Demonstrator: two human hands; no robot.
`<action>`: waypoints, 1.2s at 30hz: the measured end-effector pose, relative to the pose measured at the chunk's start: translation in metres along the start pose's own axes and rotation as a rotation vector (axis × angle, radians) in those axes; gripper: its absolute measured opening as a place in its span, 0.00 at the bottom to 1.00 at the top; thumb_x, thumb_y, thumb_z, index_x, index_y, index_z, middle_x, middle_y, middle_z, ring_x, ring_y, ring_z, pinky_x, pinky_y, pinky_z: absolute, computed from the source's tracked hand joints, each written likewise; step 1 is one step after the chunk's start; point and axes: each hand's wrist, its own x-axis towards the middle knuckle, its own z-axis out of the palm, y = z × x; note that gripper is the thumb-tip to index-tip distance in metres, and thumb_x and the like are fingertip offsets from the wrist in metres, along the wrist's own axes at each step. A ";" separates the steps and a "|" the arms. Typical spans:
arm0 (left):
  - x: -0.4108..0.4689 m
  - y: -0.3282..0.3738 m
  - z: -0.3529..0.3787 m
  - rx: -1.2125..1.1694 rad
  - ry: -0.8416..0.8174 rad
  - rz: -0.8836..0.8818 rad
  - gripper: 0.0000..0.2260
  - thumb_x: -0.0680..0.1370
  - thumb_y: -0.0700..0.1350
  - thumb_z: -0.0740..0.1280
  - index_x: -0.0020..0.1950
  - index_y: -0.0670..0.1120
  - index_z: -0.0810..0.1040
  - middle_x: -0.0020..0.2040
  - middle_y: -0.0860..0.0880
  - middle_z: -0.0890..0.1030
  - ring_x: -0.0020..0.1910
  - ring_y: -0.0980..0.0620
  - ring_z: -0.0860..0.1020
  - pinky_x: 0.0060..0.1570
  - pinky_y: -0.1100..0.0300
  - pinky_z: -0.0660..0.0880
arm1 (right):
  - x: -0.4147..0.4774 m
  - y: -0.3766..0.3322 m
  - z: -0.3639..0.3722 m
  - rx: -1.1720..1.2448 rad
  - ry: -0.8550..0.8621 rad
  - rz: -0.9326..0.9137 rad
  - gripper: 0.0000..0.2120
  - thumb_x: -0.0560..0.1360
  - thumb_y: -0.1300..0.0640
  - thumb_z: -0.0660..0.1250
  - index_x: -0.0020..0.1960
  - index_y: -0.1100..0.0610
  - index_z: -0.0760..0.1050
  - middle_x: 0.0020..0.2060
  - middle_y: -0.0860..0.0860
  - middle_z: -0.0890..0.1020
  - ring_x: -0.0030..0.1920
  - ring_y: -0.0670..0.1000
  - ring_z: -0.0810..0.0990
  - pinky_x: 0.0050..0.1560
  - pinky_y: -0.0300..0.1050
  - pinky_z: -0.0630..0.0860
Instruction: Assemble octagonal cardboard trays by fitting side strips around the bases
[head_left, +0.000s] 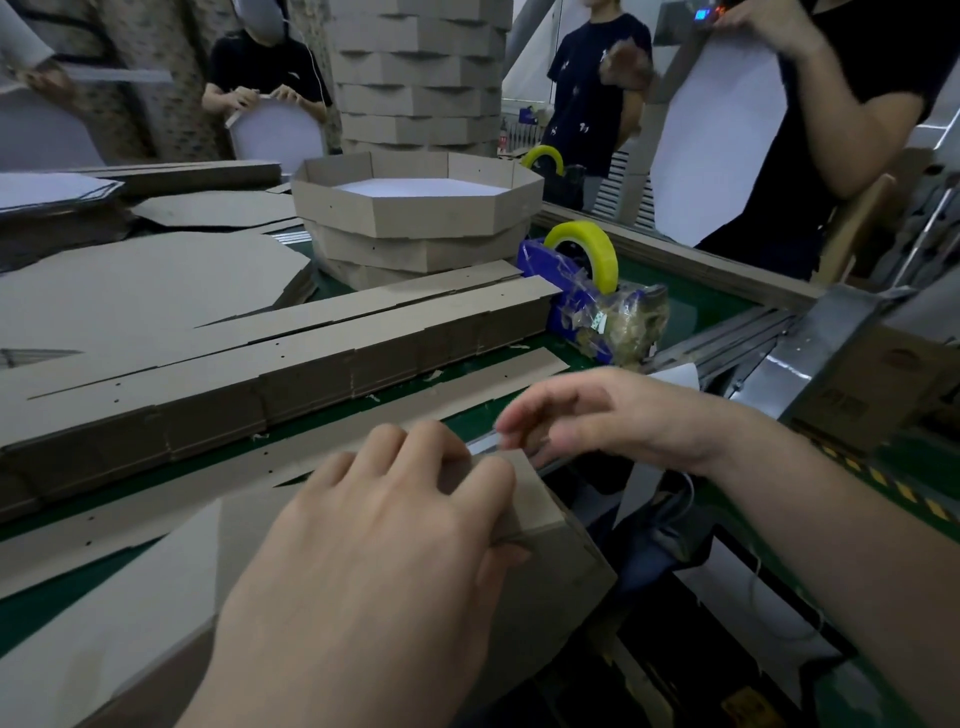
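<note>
The side strip (540, 499), gripped by the left hand (374, 561) at lower centre, should be kept flush to the base (156, 597); the grip of the right hand (613, 415) cannot be told.

The left hand (374, 545) grips a folded side strip (550, 525) above the table (691, 306); the right hand (613, 415) hovers just beside it, fingers (524, 418) curled.
</note>
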 end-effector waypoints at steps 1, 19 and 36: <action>0.001 0.000 0.000 0.000 0.003 0.005 0.10 0.66 0.60 0.65 0.39 0.55 0.77 0.40 0.53 0.78 0.36 0.48 0.79 0.30 0.59 0.64 | 0.001 0.001 0.005 0.053 -0.073 0.000 0.19 0.69 0.55 0.72 0.60 0.53 0.77 0.56 0.53 0.82 0.57 0.51 0.81 0.58 0.42 0.76; 0.004 -0.005 0.003 0.016 0.040 0.006 0.12 0.68 0.61 0.60 0.38 0.54 0.76 0.39 0.54 0.78 0.35 0.49 0.79 0.31 0.62 0.62 | 0.015 0.006 -0.036 -0.044 0.494 -0.193 0.10 0.74 0.53 0.67 0.55 0.46 0.80 0.53 0.48 0.83 0.56 0.53 0.80 0.55 0.47 0.77; 0.006 -0.007 0.008 0.004 0.067 0.019 0.13 0.62 0.61 0.67 0.37 0.53 0.77 0.38 0.52 0.79 0.34 0.47 0.80 0.26 0.57 0.72 | 0.025 0.041 -0.171 0.088 0.991 0.428 0.05 0.68 0.56 0.74 0.41 0.55 0.80 0.44 0.51 0.78 0.38 0.48 0.68 0.36 0.43 0.65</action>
